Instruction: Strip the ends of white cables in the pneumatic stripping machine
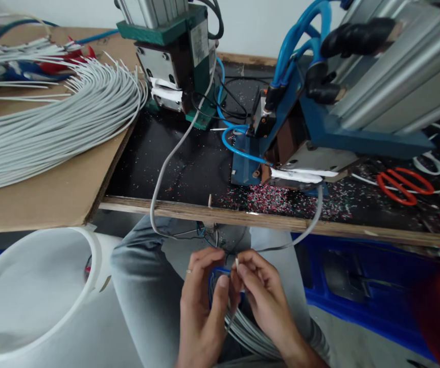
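Low in front of the bench edge, my two hands are close together above my lap. My right hand (263,294) pinches a thin grey cable near its pale end (237,262) between thumb and fingertips. Just beside it, my left hand (206,304) is curved with thumb and fingers apart, and nothing is visibly gripped in it. A coiled bundle of grey cables (248,332) lies under and between the hands, partly hidden by them. Something blue (212,276) shows behind the left fingers; I cannot make out what it is.
A blue pneumatic press (307,133) and a green one (177,61) stand on the black bench (139,168). Coloured scraps (269,199) and orange-handled scissors (406,186) lie there. Grey cables (70,117) rest on cardboard (51,204), left, above a white bucket (97,255).
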`<state>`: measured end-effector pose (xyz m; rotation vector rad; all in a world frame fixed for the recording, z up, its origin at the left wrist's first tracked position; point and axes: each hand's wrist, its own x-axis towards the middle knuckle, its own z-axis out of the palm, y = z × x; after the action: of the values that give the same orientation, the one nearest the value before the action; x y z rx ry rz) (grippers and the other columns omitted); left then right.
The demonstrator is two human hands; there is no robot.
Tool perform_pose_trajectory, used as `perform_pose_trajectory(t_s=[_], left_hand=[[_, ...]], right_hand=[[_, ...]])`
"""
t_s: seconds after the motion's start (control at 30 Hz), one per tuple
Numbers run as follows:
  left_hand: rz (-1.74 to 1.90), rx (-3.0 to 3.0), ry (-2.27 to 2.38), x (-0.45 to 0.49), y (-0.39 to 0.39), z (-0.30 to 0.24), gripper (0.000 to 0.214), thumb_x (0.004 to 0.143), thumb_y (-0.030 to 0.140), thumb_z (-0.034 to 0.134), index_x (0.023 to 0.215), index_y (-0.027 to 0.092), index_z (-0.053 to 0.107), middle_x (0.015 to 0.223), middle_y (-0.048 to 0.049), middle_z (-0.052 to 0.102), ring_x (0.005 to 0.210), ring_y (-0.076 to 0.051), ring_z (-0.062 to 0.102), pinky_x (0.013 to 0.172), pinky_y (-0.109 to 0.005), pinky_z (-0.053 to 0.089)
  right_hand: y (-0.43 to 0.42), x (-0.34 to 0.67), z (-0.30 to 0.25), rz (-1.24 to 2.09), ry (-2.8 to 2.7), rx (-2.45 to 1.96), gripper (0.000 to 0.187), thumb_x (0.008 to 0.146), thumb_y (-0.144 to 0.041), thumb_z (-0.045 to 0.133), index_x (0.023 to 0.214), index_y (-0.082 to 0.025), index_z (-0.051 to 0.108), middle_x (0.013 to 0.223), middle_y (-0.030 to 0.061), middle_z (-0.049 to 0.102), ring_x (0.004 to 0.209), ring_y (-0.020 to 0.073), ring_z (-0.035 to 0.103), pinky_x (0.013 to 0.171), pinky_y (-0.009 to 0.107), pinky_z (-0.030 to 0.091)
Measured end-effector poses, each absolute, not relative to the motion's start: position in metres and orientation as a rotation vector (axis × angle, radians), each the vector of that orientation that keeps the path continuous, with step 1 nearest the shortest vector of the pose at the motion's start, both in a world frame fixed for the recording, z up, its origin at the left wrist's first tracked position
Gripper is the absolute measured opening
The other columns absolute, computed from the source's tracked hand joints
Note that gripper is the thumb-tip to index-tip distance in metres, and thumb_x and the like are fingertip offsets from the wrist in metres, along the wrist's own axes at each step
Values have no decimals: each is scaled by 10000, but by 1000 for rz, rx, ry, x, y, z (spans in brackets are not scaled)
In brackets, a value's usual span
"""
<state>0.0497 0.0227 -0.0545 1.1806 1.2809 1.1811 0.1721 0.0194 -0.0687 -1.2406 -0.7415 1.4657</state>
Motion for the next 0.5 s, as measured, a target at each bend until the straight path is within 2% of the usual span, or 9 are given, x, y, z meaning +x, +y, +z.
perform_pose_trajectory(t_s=[0.1,0.23,0.33,0.5], left_hand=[[1099,1160,1215,43,33,-44,76,997,266,630,970,283,699,911,15,617,869,-144,615,801,-222,493],[1063,1086,1145,41,40,-39,116,990,250,640,885,257,689,843,32,584,796,-129,576,737,-201,463],[1105,1073,1148,41,40,-40,108,968,228,666,872,250,708,839,25,595,800,-137,573,729,-203,461],[1157,1037,1158,43,38,-41,109,938,213,692,841,251,719,816,23,608,781,-142,570,703,-209,464]], right_hand=[[18,172,-64,1579,-763,-1214,281,911,-526,663,858,-250,652,559,-82,507,419,83,433,359,177,355],[14,174,-61,1599,-834,-1256,287,930,-524,636,867,-245,653,581,-86,460,461,69,380,401,177,321],[16,178,-59,1481,-990,-1310,257,941,-472,625,858,-235,679,621,-65,503,511,80,407,431,192,327],[22,181,-52,1247,-1277,-1334,211,972,-373,579,823,-248,662,651,-54,624,548,112,543,496,219,412]])
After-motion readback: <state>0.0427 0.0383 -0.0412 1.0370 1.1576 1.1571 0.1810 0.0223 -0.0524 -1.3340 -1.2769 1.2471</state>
